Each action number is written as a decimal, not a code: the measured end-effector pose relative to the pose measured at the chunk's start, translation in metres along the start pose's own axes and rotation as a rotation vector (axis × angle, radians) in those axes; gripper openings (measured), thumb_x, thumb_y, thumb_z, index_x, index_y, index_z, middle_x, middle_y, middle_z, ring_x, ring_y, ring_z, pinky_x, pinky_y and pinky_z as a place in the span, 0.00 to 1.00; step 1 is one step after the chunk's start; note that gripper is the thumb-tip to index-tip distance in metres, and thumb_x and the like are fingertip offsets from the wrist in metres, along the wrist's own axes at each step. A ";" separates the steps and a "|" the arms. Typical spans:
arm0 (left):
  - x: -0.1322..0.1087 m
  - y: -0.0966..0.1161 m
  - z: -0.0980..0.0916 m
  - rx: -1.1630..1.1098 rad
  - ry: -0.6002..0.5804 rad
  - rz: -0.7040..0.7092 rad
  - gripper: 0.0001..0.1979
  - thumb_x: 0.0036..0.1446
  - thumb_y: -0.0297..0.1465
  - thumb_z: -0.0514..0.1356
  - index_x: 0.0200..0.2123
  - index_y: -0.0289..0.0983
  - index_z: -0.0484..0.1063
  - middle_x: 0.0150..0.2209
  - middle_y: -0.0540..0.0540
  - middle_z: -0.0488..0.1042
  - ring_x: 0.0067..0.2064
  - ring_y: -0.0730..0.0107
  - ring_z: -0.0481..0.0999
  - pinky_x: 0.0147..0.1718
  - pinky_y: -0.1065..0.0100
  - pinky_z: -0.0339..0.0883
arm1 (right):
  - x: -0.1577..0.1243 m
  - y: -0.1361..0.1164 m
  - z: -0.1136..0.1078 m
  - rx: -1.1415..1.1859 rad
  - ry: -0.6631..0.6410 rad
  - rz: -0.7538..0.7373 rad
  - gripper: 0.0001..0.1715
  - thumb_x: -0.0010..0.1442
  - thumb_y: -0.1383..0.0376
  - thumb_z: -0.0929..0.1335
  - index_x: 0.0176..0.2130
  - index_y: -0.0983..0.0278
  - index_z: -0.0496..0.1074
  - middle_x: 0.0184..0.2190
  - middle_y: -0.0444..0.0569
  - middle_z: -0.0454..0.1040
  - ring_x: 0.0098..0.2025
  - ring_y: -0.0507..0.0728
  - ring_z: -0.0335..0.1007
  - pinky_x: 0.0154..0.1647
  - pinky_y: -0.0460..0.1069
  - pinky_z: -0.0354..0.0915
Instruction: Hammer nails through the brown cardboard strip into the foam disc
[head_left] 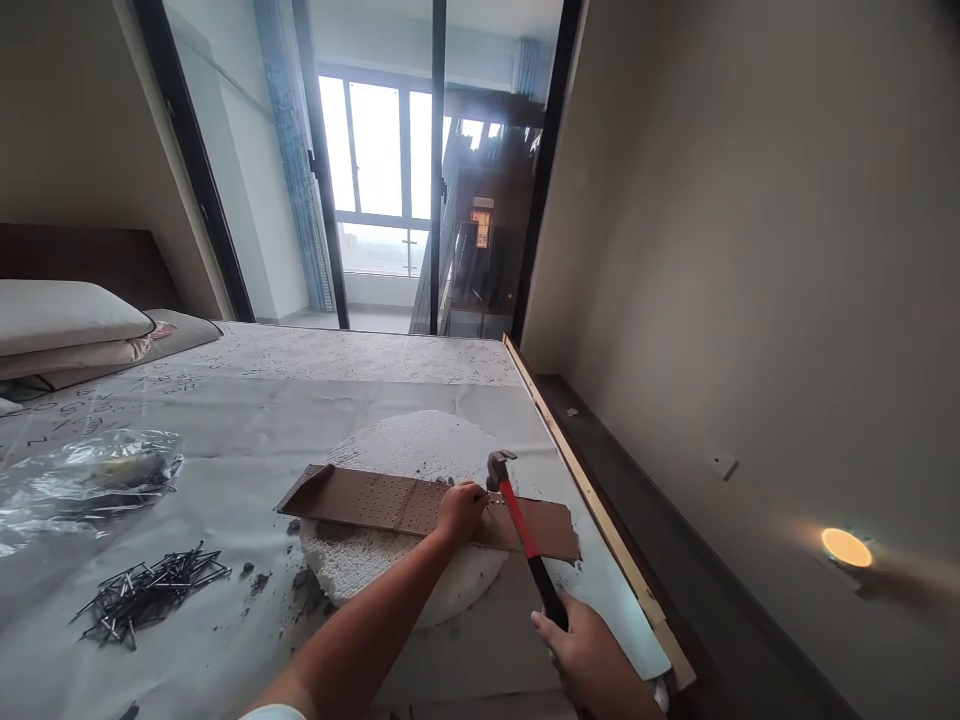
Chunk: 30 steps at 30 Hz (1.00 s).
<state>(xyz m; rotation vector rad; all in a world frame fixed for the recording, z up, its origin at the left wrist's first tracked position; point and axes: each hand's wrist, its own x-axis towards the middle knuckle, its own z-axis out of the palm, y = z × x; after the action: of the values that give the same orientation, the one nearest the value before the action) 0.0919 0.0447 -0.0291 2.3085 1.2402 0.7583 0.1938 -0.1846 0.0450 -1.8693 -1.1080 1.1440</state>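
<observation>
A claw hammer (pixel 525 535) with a red and black handle is gripped in my right hand (pixel 596 650), its steel head raised just right of my left fingers. My left hand (pixel 461 512) rests on a strip of brown cardboard (pixel 337 497), fingertips pinched together; whatever is between them is too small to make out. Rows of small holes dot the cardboard's middle. Beneath the strip lies a round white foam slab (pixel 405 440) with a rough surface. A heap of long nails (pixel 150 590) lies to the left of the slab.
Behind the nails is a clear plastic bag (pixel 97 480) with something dark inside. Grey crumbs (pixel 307 590) are scattered beside the foam. A wooden rail (pixel 592 500) edges the covered bed on the right, near the wall. Folded bedding (pixel 67 320) sits at the far left.
</observation>
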 end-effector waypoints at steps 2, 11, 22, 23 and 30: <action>-0.001 -0.001 0.001 0.019 -0.003 0.011 0.12 0.53 0.31 0.54 0.25 0.36 0.76 0.29 0.45 0.75 0.32 0.68 0.71 0.33 0.69 0.59 | 0.000 -0.001 0.001 -0.094 0.021 -0.041 0.13 0.55 0.59 0.62 0.34 0.66 0.69 0.30 0.54 0.73 0.36 0.61 0.69 0.35 0.50 0.60; -0.002 -0.002 0.003 0.039 -0.051 -0.024 0.12 0.53 0.30 0.53 0.28 0.36 0.77 0.32 0.43 0.76 0.34 0.66 0.72 0.34 0.69 0.59 | 0.002 -0.004 0.004 -0.136 0.008 0.002 0.16 0.57 0.59 0.61 0.39 0.67 0.69 0.38 0.59 0.74 0.41 0.63 0.70 0.41 0.51 0.61; -0.003 0.002 -0.001 0.086 -0.081 -0.057 0.11 0.51 0.29 0.54 0.26 0.36 0.77 0.33 0.43 0.75 0.34 0.66 0.72 0.34 0.68 0.59 | 0.012 0.006 0.009 -0.133 0.020 -0.061 0.14 0.55 0.61 0.61 0.36 0.67 0.70 0.35 0.56 0.75 0.39 0.62 0.71 0.38 0.50 0.61; -0.003 0.003 -0.002 0.083 -0.082 -0.052 0.11 0.50 0.28 0.54 0.25 0.36 0.76 0.32 0.43 0.75 0.34 0.66 0.72 0.35 0.68 0.60 | 0.013 0.007 0.009 -0.142 0.016 -0.062 0.14 0.55 0.61 0.61 0.36 0.67 0.70 0.34 0.56 0.75 0.38 0.62 0.71 0.37 0.50 0.61; -0.001 0.000 -0.018 -0.290 0.061 -0.123 0.11 0.45 0.26 0.54 0.32 0.36 0.74 0.30 0.47 0.75 0.32 0.70 0.71 0.32 0.71 0.61 | 0.004 0.008 0.000 -0.193 0.148 -0.071 0.17 0.57 0.56 0.60 0.35 0.65 0.70 0.30 0.54 0.74 0.34 0.61 0.70 0.34 0.50 0.61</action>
<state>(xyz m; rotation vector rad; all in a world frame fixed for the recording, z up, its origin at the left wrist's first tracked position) 0.0803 0.0454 -0.0154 1.9724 1.1980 0.9049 0.1968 -0.1845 0.0367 -2.0081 -1.2262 0.8693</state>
